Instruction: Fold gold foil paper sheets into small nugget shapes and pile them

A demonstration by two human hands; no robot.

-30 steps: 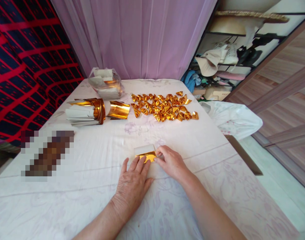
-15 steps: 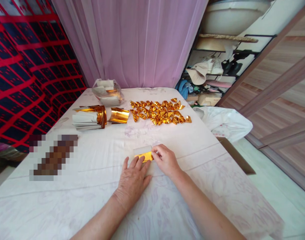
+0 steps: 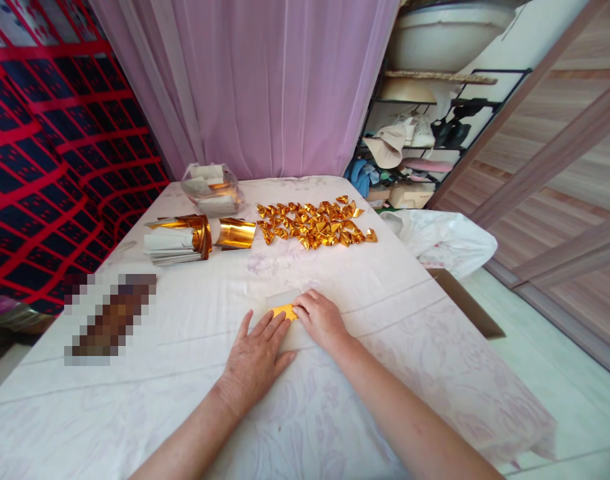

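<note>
A small sheet of gold foil paper (image 3: 283,311) with a white back lies on the white cloth-covered table (image 3: 185,347). My left hand (image 3: 255,360) presses flat on its near left part, fingers spread. My right hand (image 3: 321,319) pinches the sheet's right edge and folds it leftward over the gold face. Only a small gold patch shows between the two hands.
A pile of several folded gold pieces (image 3: 315,223) lies farther back. A stack of gold and white sheets (image 3: 182,239) sits at the back left, with a clear bag of paper (image 3: 212,189) behind it. A white bag (image 3: 442,237) hangs off the right edge.
My right hand has slid leftward over the foil, so less gold shows. The left hand stays flat on it. The camera has tilted up slightly.
</note>
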